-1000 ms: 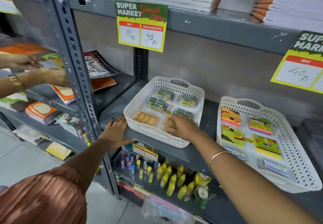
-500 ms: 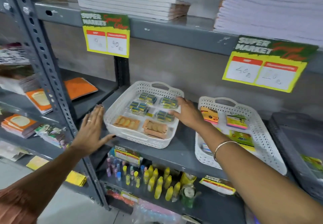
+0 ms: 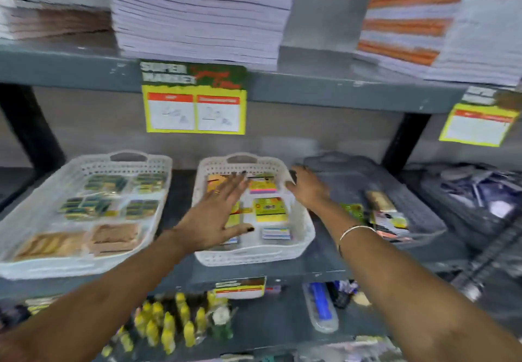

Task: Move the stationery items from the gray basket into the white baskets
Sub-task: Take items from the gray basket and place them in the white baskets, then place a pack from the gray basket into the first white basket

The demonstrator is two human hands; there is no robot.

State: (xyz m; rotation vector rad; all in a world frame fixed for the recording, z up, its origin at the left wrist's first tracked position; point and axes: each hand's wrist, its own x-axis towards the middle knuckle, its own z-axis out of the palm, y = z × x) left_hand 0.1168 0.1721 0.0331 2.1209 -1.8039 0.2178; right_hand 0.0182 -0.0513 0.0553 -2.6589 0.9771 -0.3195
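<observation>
Two white baskets stand on the middle shelf. The left white basket [image 3: 42,200] holds green and tan packs. The middle white basket [image 3: 305,237] holds yellow and pink sticky-note packs [image 3: 269,209]. To its right sits the gray basket [image 3: 418,206] with a few stationery packs [image 3: 381,214] at its near left. My left hand [image 3: 217,214] hovers flat, fingers spread, over the middle white basket and holds nothing. My right hand [image 3: 306,189] reaches between that basket's right rim and the gray basket, fingers apart and empty. The view is blurred.
Stacks of notebooks [image 3: 197,14] fill the upper shelf, with yellow price tags [image 3: 195,107] hanging from its edge. A dark upright post [image 3: 404,141] rises behind the gray basket. Another dark tray [image 3: 480,192] lies far right. Yellow bottles [image 3: 166,325] stand on the lower shelf.
The view has swung right. My left hand moved from the shelf post to over the middle white basket. My right hand left the first basket and reached toward the gray basket.
</observation>
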